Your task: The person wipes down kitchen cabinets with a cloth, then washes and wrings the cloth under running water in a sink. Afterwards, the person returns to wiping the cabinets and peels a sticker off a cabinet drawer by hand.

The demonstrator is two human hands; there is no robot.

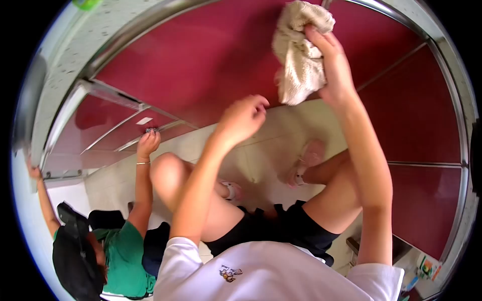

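Note:
A crumpled beige cloth [300, 62] is bunched in my right hand [335, 67], with the thumb over its near side. The cloth is against or just in front of the red cabinet panel [201, 55]; I cannot tell whether it touches. Lower and to the left, my left hand [244, 119] hovers in front of the same panel's bottom edge. Its fingers are curled in and slightly blurred, and I see nothing in them.
At left, a person in a green shirt [125, 261] and black cap reaches one hand [148, 143] to a red drawer front [130, 124]. More red panels [427, 200] with metal trim are at right. A speckled countertop [75, 50] runs above. Pale floor tiles [253, 155] lie below.

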